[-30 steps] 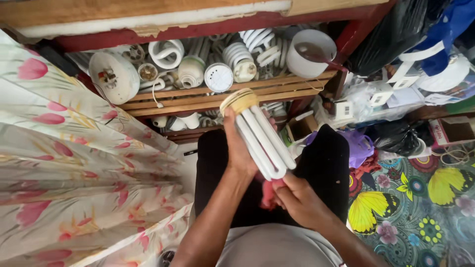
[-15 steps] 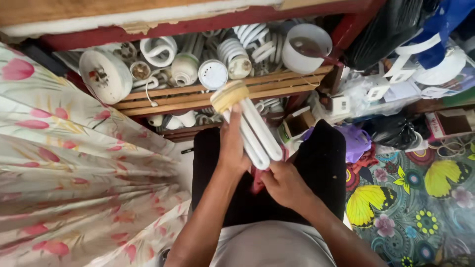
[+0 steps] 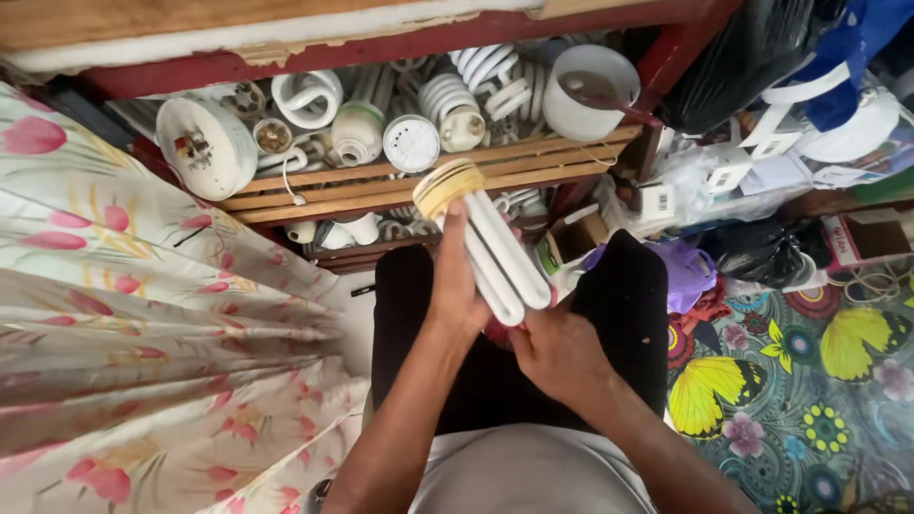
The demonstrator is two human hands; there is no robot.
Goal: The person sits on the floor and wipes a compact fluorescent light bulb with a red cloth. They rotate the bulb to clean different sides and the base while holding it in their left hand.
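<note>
Shifted a little toward the left and raised nearer the far shelves since a second ago: white tube lamp [image 3: 495, 249], with its tape-wrapped base now pointing up at the wooden crate [image 3: 419, 181] of old bulbs. Gripped along the tubes by left hand [image 3: 459, 286], fingers wrapped shut around them. Right hand [image 3: 562, 354] closed at the lamp's near end, pinching something reddish (too hidden to name). Much the same grip as before; suggests work continuing at that lower end, above the dark-clad lap.
</note>
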